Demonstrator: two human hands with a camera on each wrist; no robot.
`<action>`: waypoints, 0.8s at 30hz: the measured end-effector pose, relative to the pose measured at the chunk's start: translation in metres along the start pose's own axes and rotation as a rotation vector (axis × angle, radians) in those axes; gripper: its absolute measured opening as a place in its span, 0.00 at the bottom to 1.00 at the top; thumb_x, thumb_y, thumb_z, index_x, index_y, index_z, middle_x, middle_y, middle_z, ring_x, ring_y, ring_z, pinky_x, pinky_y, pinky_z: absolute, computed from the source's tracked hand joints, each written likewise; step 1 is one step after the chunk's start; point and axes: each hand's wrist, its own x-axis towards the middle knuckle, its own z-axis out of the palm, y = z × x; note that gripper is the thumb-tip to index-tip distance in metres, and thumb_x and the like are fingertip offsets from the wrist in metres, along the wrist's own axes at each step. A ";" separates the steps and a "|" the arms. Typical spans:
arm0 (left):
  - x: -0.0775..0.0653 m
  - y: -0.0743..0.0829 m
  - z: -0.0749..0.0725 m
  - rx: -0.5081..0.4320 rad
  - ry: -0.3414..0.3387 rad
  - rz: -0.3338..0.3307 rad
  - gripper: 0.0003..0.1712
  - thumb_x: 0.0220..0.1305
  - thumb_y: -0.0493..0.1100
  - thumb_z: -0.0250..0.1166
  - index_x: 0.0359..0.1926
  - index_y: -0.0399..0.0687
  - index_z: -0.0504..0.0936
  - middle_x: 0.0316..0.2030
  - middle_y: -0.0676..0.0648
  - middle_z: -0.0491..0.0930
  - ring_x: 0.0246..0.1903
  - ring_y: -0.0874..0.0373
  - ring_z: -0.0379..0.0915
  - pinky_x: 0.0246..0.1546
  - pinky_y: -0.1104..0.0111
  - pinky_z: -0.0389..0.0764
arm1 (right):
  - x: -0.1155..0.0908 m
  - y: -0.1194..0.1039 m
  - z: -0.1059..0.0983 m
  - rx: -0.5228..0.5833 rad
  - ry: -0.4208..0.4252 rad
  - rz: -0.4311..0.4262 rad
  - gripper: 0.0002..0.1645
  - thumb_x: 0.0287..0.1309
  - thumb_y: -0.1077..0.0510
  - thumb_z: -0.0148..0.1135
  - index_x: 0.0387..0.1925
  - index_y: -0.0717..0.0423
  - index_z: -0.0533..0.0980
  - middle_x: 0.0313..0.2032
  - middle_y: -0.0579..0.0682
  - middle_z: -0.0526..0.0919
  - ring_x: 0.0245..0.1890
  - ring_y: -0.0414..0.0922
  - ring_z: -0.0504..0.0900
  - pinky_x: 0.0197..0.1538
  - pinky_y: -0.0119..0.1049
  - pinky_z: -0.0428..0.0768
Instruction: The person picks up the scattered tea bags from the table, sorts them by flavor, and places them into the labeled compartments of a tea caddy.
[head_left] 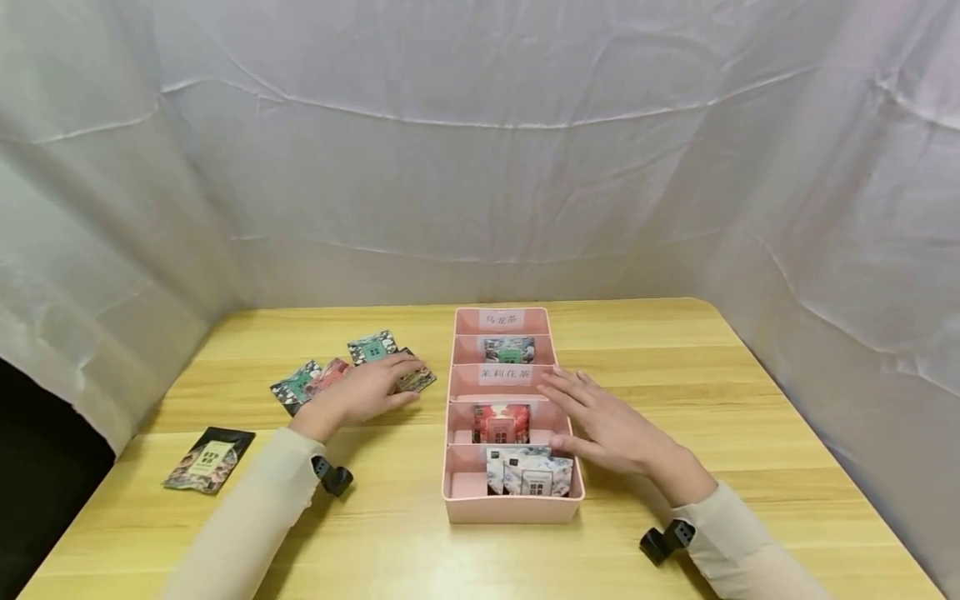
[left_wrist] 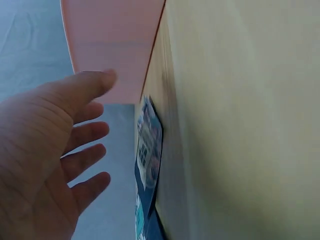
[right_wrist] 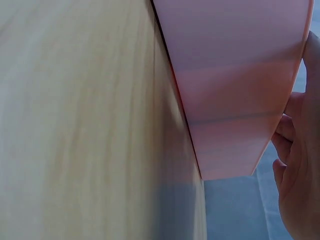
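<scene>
Left hand [head_left: 367, 392], fingers apart, hovered over packets [head_left: 416, 381]; right hand [head_left: 609, 427], fingers apart, touched box [head_left: 513, 511] rim, seemingly to steady it.

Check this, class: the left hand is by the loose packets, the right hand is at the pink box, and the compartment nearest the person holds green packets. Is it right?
No: the nearest compartment holds white packets, not green, as the head view shows. The left hand is by the loose packets and the right hand at the pink box.
</scene>
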 end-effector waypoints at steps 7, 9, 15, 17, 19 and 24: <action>0.016 -0.017 -0.006 0.046 -0.117 0.010 0.34 0.65 0.50 0.67 0.68 0.42 0.70 0.66 0.37 0.67 0.65 0.40 0.62 0.65 0.47 0.65 | 0.001 0.000 0.000 -0.004 -0.002 -0.002 0.44 0.68 0.38 0.52 0.75 0.58 0.55 0.75 0.55 0.53 0.74 0.53 0.50 0.72 0.56 0.49; 0.021 -0.022 -0.007 0.052 -0.147 0.021 0.35 0.63 0.50 0.69 0.67 0.41 0.70 0.66 0.37 0.68 0.65 0.39 0.63 0.64 0.47 0.65 | 0.000 0.000 0.000 -0.001 -0.007 0.000 0.44 0.68 0.38 0.52 0.75 0.58 0.54 0.75 0.55 0.53 0.74 0.53 0.49 0.73 0.56 0.49; 0.035 -0.031 -0.011 -0.026 -0.193 0.025 0.36 0.56 0.44 0.74 0.64 0.40 0.74 0.64 0.35 0.69 0.64 0.37 0.63 0.65 0.47 0.64 | 0.002 0.000 0.003 0.008 0.007 -0.009 0.44 0.68 0.38 0.52 0.75 0.58 0.55 0.75 0.55 0.53 0.74 0.53 0.50 0.72 0.57 0.49; 0.038 -0.033 -0.011 -0.052 -0.208 0.012 0.35 0.55 0.43 0.75 0.64 0.41 0.75 0.64 0.36 0.70 0.63 0.38 0.64 0.65 0.48 0.65 | 0.003 0.000 0.004 0.010 0.010 -0.013 0.44 0.68 0.38 0.53 0.75 0.58 0.55 0.74 0.55 0.54 0.74 0.53 0.51 0.72 0.58 0.49; 0.041 -0.035 -0.009 -0.059 -0.219 0.006 0.35 0.55 0.42 0.75 0.63 0.41 0.76 0.62 0.37 0.72 0.61 0.40 0.67 0.64 0.50 0.67 | 0.004 -0.001 0.005 0.012 0.006 -0.012 0.44 0.67 0.40 0.54 0.75 0.58 0.55 0.74 0.55 0.54 0.74 0.53 0.50 0.72 0.58 0.49; 0.046 -0.038 -0.006 -0.068 -0.210 -0.015 0.31 0.54 0.42 0.76 0.59 0.44 0.79 0.55 0.42 0.77 0.54 0.46 0.73 0.59 0.52 0.73 | 0.005 -0.003 0.007 0.027 0.005 -0.004 0.43 0.66 0.44 0.58 0.74 0.57 0.55 0.74 0.54 0.54 0.74 0.52 0.50 0.73 0.57 0.48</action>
